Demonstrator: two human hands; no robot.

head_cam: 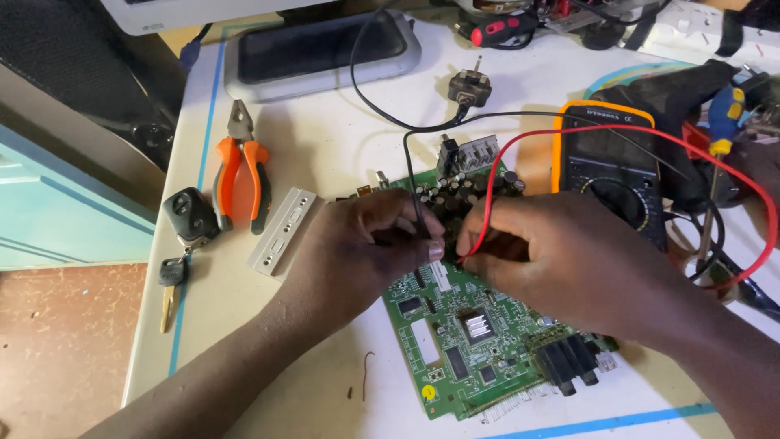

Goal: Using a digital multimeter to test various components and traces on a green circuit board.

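- Far left on the white table (268, 341) lie things I am not touching: a key with its black fob (188, 218), orange-handled pliers (241, 183), and a small grey metal bracket (281, 231), all well apart from my hands.
- My left hand (370, 244) comes in from the lower left, forearm laid across the table edge, wrist bent so the knuckles hang over the upper half of the green circuit board (463, 341). Its fingers are pinched round the black probe (419, 213), held near upright with the tip down among the parts; the exact contact spot is hidden under my fingers.
- The board lies flat in front of me, tilted a little clockwise, its lower half with chips and black connectors in plain sight.
- My right hand (561, 256) comes from the right, palm down, fingertips almost meeting those of the left. It grips the red probe (479, 244), whose red lead (642, 134) loops up and round towards the yellow-cased multimeter (613, 167) just behind my knuckles.
- I judge the step to be probing two close points on the board. What it calls for is steady tips that do not slip or bridge neighbouring pins, and a glance up at the meter without moving either wrist.
- Behind, a grey flat device (321, 53) and a black plug (470, 85) rest untouched.
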